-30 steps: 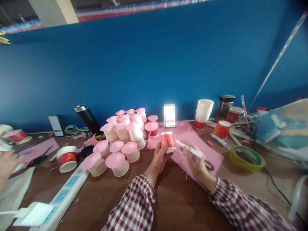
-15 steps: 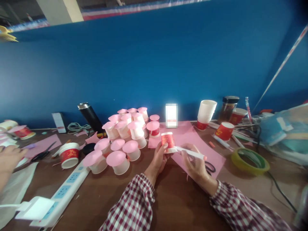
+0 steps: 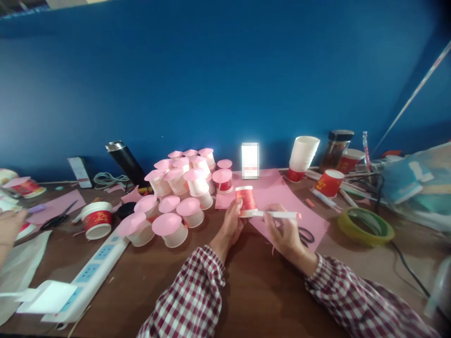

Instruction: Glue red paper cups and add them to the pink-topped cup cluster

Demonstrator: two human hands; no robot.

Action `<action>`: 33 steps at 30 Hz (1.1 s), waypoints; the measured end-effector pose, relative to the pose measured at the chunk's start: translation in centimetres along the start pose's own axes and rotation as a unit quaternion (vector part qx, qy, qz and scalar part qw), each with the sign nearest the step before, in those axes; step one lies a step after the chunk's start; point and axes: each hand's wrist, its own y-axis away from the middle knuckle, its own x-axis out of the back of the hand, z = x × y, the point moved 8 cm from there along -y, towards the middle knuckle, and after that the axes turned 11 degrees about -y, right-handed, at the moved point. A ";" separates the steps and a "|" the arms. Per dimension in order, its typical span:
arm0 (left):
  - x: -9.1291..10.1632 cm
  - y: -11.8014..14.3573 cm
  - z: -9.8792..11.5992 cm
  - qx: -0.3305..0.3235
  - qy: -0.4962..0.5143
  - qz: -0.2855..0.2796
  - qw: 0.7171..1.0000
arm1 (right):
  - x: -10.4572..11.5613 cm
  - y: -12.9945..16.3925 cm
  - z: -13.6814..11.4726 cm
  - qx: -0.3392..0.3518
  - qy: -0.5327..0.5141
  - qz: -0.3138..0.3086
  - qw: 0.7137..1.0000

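My left hand point(image 3: 230, 225) holds a small red paper cup point(image 3: 246, 200) upside down on a pink paper sheet point(image 3: 282, 199). A white pen with a pink end point(image 3: 278, 215) lies level in my right hand point(image 3: 285, 232), and its tip touches the cup's lower rim. Black scissors point(image 3: 306, 236) rest on the pink sheet just right of my right hand. To the left stands a cluster of several upturned white cups topped with pink discs point(image 3: 176, 197).
A white power strip point(image 3: 84, 277) lies at the front left. A red cup point(image 3: 96, 219), a black flask point(image 3: 125, 162) and another person's hand point(image 3: 9, 225) are at the left. A cup stack point(image 3: 302, 155), a jar point(image 3: 336, 150) and a green tape roll point(image 3: 365, 227) are at the right.
The pen in my right hand has come down from a slant to level, and its tip now meets the cup's rim. The view has tilted down slightly.
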 end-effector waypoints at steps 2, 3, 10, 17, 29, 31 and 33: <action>0.0 0.1 0.1 -0.001 -0.002 0.004 1.000 | -0.1 0.0 -0.5 0.005 -0.001 -0.015 1.000; -0.1 0.1 0.2 -0.002 -0.005 0.007 1.000 | -0.1 0.0 -0.7 0.009 -0.003 -0.022 1.000; -0.2 0.2 0.3 -0.007 -0.012 0.013 1.000 | 0.0 -0.2 -1.9 0.027 -0.008 -0.029 0.999; -0.3 0.2 0.4 -0.004 -0.024 0.023 0.999 | -0.3 -0.1 -1.1 0.045 0.020 -0.031 0.998; -0.4 0.4 0.4 -0.007 -0.014 0.020 1.000 | -0.7 0.3 -0.4 0.069 0.070 -0.042 0.994; -0.4 0.4 0.4 -0.009 -0.014 0.017 1.000 | -0.8 0.3 -0.4 0.070 0.073 -0.046 0.994; -0.4 0.4 0.4 -0.011 -0.017 0.017 1.000 | -0.7 0.2 -0.4 0.069 0.068 -0.041 0.994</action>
